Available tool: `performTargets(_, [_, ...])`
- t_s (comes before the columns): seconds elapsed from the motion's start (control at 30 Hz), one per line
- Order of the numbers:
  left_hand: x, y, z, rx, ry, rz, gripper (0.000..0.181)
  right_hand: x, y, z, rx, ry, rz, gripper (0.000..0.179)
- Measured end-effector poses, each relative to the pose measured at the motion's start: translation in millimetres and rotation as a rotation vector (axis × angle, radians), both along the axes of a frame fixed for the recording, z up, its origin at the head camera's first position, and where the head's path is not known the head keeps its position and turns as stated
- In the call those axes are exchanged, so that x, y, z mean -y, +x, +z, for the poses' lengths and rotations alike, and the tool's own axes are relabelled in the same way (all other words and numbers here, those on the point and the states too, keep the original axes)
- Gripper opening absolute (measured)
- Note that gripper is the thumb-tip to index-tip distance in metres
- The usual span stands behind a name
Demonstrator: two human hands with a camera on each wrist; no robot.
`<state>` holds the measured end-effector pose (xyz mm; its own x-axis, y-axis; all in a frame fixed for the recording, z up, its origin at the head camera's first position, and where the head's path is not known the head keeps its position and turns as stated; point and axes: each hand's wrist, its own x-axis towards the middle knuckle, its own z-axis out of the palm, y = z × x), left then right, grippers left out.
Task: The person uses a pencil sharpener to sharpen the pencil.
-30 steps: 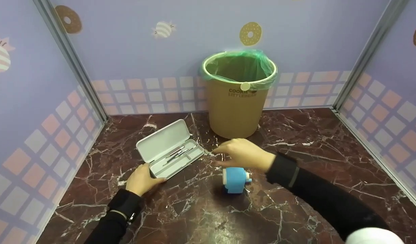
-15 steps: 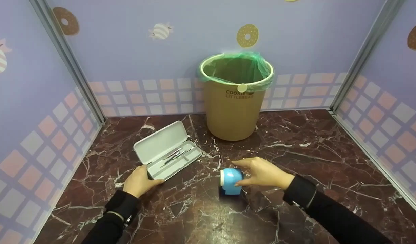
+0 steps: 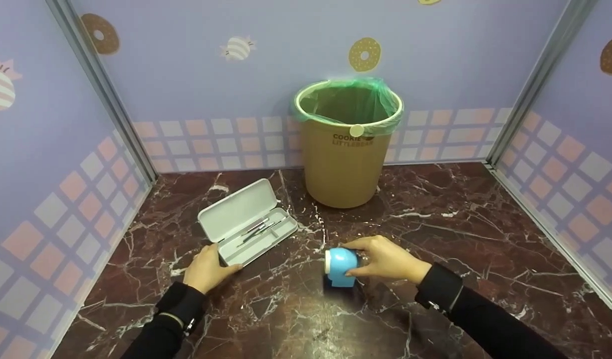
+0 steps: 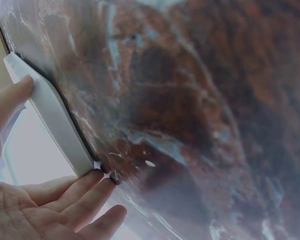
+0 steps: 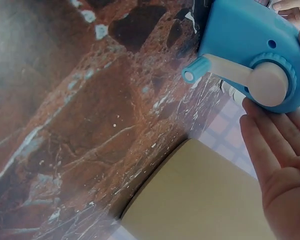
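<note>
An open grey-white pencil case (image 3: 280, 233) lies on the table at left, lid tipped back, several slim pens (image 3: 256, 232) in its tray. My left hand (image 3: 206, 269) holds its near left end; the left wrist view puts the thumb on one side of the case (image 4: 57, 117) and fingertips at its end. Right of centre stands a blue crank pencil sharpener (image 3: 341, 267). My right hand (image 3: 388, 259) grips it from the right between thumb and fingers. Its white crank with a blue knob (image 5: 196, 70) shows in the right wrist view.
A tan waste bin (image 3: 343, 169) with a green liner bag (image 3: 383, 97) stands behind the sharpener, against the back wall. Patterned panels (image 3: 51, 199) enclose the dark marbled table (image 3: 286, 319) at the left, back and right.
My right hand has moved from beyond the pencil sharpener back and to the right, and now grips it. The left hand stays at the pencil case.
</note>
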<state>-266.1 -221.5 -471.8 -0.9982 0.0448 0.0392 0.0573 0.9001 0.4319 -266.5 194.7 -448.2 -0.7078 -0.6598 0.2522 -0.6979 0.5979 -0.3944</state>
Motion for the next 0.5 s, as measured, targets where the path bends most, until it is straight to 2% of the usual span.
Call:
performTargets(0.2, [-1.3, 6.7, 0.6, -0.009, -0.026, 0.011, 0.091, 1, 0.5, -2.4, -0.021, -0.028, -0.013, 0.058])
performTargets(0.4, [-10.0, 16.1, 8.3, -0.125, -0.064, -0.005, 0.090, 3, 2.3, -4.9, -0.013, -0.056, -0.057, 0.056])
performTargets(0.5, [-25.3, 20.7, 14.9, -0.132, -0.053, -0.029, 0.093, 4, 3.7, -4.8, -0.006, -0.067, -0.079, 0.053])
